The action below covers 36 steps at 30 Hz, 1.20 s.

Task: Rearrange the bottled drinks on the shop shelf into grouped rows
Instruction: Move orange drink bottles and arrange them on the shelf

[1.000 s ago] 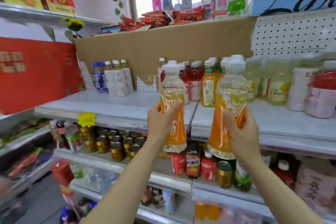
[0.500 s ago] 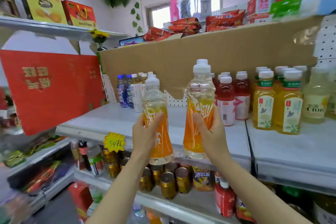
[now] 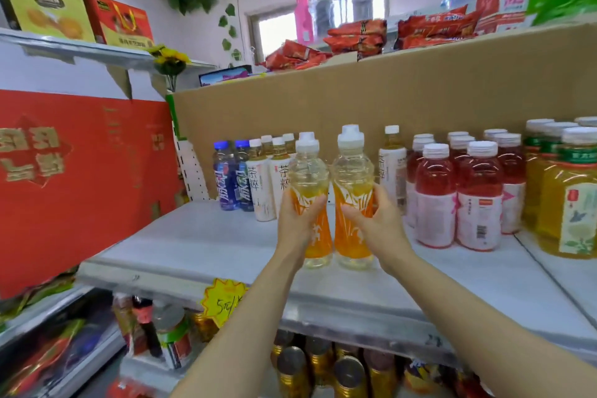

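Note:
Two clear bottles with orange labels and white caps stand side by side on the grey shelf [image 3: 200, 245]. My left hand [image 3: 295, 220] grips the left orange bottle [image 3: 308, 171] at its waist. My right hand [image 3: 378, 220] grips the right orange bottle [image 3: 352, 168] the same way. Both bottle bases sit at shelf level, the two bottles almost touching. Behind them to the left stand two blue bottles [image 3: 232, 176] and several white tea bottles [image 3: 263, 184]. Rows of red drink bottles [image 3: 452, 191] and yellow tea bottles [image 3: 568, 197] stand to the right.
A cardboard sheet [image 3: 355, 113] backs the shelf. A red box [image 3: 80, 178] stands at the left end. Gold cans [image 3: 323, 368] fill the lower shelf, under a yellow price tag [image 3: 223, 300]. Snack packets [image 3: 355, 35] lie on top.
Both hands moved the orange bottles forward from in front of the shelf edge onto the shelf and brought them close together. The camera view shifted left.

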### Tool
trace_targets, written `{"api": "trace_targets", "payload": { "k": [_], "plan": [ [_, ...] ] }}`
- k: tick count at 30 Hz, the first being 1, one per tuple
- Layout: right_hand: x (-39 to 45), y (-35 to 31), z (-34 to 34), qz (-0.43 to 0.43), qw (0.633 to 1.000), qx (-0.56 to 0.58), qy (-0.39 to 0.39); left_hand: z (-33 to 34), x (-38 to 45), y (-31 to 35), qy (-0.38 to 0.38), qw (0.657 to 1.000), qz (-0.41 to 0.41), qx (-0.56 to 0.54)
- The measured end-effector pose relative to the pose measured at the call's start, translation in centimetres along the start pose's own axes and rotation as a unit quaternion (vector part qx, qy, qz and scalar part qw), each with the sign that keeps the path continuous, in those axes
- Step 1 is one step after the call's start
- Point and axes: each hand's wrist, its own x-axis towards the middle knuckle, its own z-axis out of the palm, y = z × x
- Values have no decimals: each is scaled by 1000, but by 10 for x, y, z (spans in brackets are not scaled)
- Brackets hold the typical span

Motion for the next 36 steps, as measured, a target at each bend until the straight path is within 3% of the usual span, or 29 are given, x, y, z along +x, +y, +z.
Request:
{"api": "trace_targets", "payload": {
  "k": [7,11,14,16,19,24,28,36],
  "plan": [
    [58,34,39,23,990,-106,91,-5,76,-37,-64,998,-5,21],
    [84,43,42,38,983,-158,83,-9,103,-51,-93,988,-12,126],
    [96,47,41,54,988,-130,68,-6,114,-45,-57,957,-47,281],
    [102,52,42,56,984,-144,89,-1,118,-45,-38,940,-20,340],
    [108,63,43,64,975,-178,114,9,121,-50,-9,937,15,349],
    [117,68,49,60,957,-245,145,28,131,-54,-2,900,-15,435],
    [129,73,49,84,941,-294,145,38,141,-61,7,891,-15,454],
    [145,85,51,64,943,-295,136,47,162,-81,13,874,13,485]
  ]
}}
